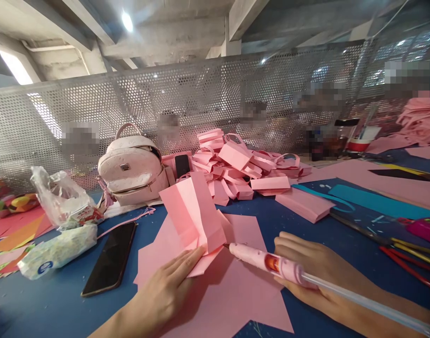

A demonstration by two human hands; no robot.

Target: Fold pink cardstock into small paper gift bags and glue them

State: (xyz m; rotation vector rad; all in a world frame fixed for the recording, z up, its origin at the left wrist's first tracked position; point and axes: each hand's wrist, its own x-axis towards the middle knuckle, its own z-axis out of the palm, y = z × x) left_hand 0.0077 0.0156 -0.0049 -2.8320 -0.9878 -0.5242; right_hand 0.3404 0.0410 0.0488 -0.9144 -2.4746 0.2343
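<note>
My left hand (167,284) pinches the lower edge of a folded pink paper piece (210,213) that stands partly opened, with raised panels and creases. In my right hand (315,274) is a pink hot glue gun (250,256), with a long clear glue stick (372,303) sticking out of its back end. The dark nozzle tip is at the lower right corner of the folded piece; whether it touches cannot be told. Under both lies a flat pink paper sheet (252,295) with cut, uneven edges.
Behind the work rises a pile of pink paper bags (232,159). A pale pink backpack (134,169), a black phone (111,258) and a tissue pack (60,249) are on the left. Scissors (363,227) and blue strips (384,199) lie right. A perforated metal screen (201,94) stands behind.
</note>
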